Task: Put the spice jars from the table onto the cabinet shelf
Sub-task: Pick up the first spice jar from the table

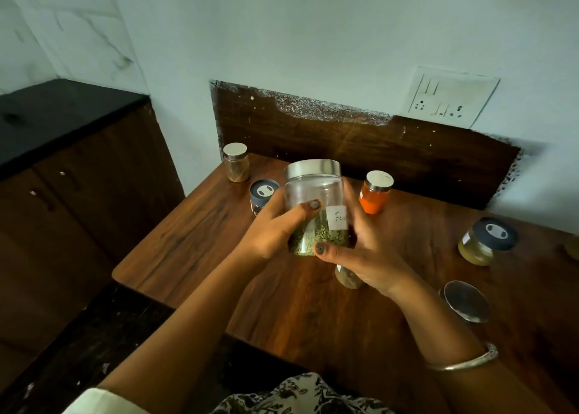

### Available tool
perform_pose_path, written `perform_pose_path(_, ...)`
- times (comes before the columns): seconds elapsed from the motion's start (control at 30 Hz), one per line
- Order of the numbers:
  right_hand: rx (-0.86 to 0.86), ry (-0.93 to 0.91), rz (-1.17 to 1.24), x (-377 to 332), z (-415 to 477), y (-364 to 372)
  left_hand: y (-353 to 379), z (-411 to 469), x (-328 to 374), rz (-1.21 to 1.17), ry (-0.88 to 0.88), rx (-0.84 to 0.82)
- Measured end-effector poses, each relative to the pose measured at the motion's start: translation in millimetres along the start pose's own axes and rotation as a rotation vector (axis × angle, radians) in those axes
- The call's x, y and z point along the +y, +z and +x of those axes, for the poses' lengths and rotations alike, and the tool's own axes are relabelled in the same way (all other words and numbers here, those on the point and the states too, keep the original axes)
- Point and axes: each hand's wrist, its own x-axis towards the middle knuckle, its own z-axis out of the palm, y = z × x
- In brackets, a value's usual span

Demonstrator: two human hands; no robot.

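A tall clear jar (pixel 315 194) with a silver lid, a white label and green seeds in its lower half is held above the wooden table (pixel 194 241). My left hand (pixel 272 230) grips its left side and my right hand (pixel 363 251) grips its right side and base. On the table stand a small brown-spice jar (pixel 236 166), a dark-lidded jar (pixel 261 194) behind my left hand, an orange-powder jar (pixel 376 193) and a dark-lidded jar of yellow-green spice (pixel 484 241). Another jar (pixel 347 279) is mostly hidden under my right hand.
A silver-lidded jar (pixel 466 301) sits near the right side of the table. A dark wooden cabinet (pixel 94 175) with a black counter top (pixel 53 116) stands to the left, doors closed. A wall socket plate (pixel 451 97) is above the table's back panel.
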Motion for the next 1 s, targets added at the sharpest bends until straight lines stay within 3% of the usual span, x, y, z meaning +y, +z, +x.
perform_pose_path(0.17, 0.132, -0.01, -0.063, 2, -6, 0, -5, -9, 10, 0.272, -0.061, -0.088)
perform_pose_path(0.3, 0.139, -0.054, -0.202, -6, -10, 2, -2, -9, 9, 0.227, -0.095, -0.242)
perform_pose_path(0.47, 0.107, -0.018, -0.126, -15, -19, -9, -5, -6, 2, 0.152, -0.084, -0.189)
perform_pose_path(0.63, 0.057, 0.176, -0.215, -17, -26, -20, -7, -4, -3, 0.2, -0.069, -0.194)
perform_pose_path(1.0, 0.094, 0.096, -0.181, -25, -26, -17, -9, -5, -4, 0.263, 0.112, -0.217)
